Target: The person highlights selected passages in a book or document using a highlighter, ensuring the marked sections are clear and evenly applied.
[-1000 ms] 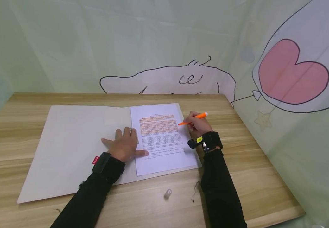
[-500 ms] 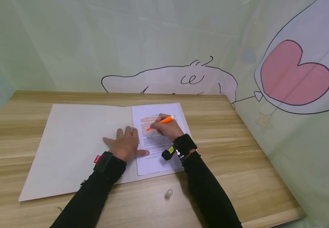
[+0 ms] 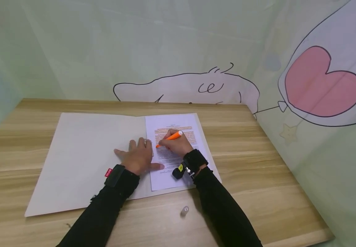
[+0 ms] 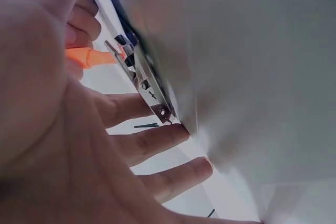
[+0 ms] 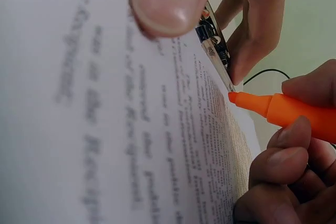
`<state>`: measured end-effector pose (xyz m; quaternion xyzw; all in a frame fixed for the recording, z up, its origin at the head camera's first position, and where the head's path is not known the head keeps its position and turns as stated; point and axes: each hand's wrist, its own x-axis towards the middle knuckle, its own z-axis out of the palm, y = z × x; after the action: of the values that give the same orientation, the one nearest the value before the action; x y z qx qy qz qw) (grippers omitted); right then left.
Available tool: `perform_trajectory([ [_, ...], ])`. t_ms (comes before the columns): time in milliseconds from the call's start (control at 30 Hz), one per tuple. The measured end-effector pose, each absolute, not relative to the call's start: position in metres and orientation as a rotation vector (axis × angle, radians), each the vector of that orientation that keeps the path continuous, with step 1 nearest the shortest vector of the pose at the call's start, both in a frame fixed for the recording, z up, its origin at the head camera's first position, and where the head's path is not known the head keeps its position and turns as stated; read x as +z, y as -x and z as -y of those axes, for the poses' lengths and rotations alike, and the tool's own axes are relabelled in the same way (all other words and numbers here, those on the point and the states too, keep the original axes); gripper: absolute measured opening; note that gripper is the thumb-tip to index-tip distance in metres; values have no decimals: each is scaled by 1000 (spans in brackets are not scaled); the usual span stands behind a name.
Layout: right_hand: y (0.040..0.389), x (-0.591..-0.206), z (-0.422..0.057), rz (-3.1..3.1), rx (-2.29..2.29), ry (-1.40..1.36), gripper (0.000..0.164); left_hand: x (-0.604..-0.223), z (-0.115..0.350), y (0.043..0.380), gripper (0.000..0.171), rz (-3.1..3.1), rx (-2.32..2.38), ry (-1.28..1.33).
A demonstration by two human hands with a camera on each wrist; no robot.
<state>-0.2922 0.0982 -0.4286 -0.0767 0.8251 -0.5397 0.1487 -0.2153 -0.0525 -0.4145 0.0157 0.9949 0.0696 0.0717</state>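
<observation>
A printed sheet [image 3: 178, 178] lies on the right side of an open white folder [image 3: 85, 154], its upper lines marked in orange. My right hand [image 3: 178, 144] pinches an orange highlighter [image 3: 174, 135], its tip at the left end of a line just below the marked ones. In the right wrist view the highlighter [image 5: 299, 113] points toward the metal clip [image 5: 215, 45]. With fingers spread, my left hand [image 3: 137, 160] rests on the folder's fold. Its thumb lies on the sheet's left edge, and its fingers partly cover the clip, seen in the left wrist view [image 4: 152, 95].
A small clear cap [image 3: 184, 211] lies on the wooden table [image 3: 258, 192] in front of the folder. Behind the table stands a pale green wall covering [image 3: 178, 41] with cartoon drawings. A red tag [image 3: 108, 172] shows beside the left wristband.
My right hand has carried the highlighter from the sheet's right edge leftward across it, then slightly down to the left end of a line. The left hand stays on the folder.
</observation>
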Motion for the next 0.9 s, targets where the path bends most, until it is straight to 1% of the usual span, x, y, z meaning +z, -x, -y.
perform_trajectory([
  [267,291,-430,-100,-2363,-1581,226,20,-412,51,214,107,-2982,193,-45],
  [500,289,-428,-97,-2431,-1508,249,18,-412,51,214,107,-2979,204,-28],
  [900,288,-428,-96,-2480,-1498,304,21,-412,50,216,104,-2978,195,-35],
])
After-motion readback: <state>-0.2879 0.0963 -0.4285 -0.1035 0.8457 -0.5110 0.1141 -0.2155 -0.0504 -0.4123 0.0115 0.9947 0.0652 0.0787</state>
